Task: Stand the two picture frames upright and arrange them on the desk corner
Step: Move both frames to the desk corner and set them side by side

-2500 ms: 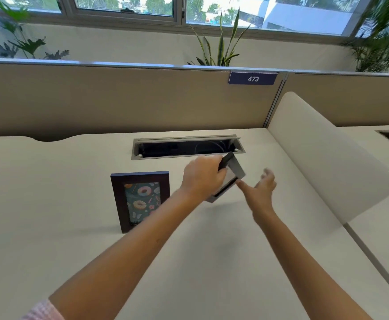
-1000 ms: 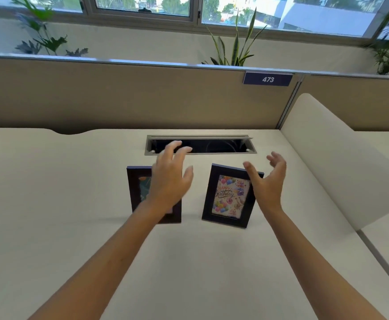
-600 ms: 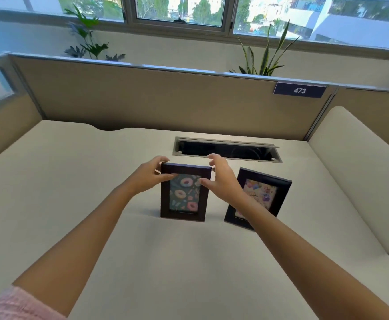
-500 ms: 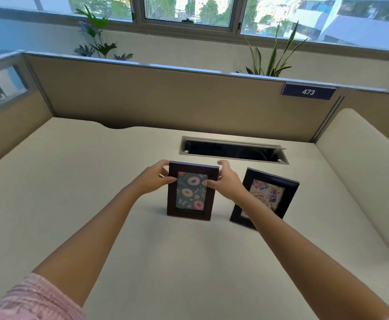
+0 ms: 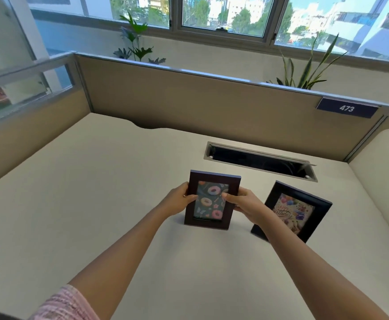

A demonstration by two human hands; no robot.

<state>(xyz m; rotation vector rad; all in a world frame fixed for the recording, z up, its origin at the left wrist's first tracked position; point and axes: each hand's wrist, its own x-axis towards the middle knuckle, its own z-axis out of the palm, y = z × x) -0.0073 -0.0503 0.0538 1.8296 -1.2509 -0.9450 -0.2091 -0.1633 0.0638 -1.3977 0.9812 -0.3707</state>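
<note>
A dark brown frame with a doughnut picture point(image 5: 212, 200) stands upright near the middle of the cream desk point(image 5: 96, 192). My left hand point(image 5: 179, 200) grips its left edge and my right hand point(image 5: 242, 202) grips its right edge, thumbs on the front. To the right a black frame with a birthday balloon picture point(image 5: 292, 212) stands upright on its own, turned slightly left; my right forearm covers its lower left corner.
A recessed cable tray point(image 5: 260, 160) lies open behind the frames. Tan partition walls point(image 5: 189, 98) close the desk's back and left sides, meeting at the far left corner. A rounded cream divider point(image 5: 383, 172) rises on the right. Plants stand on the window sill.
After I let go of the balloon frame, both hands moved left and took hold of the doughnut frame. Since half a second ago the grip has slid lower on its sides and my view has swung left.
</note>
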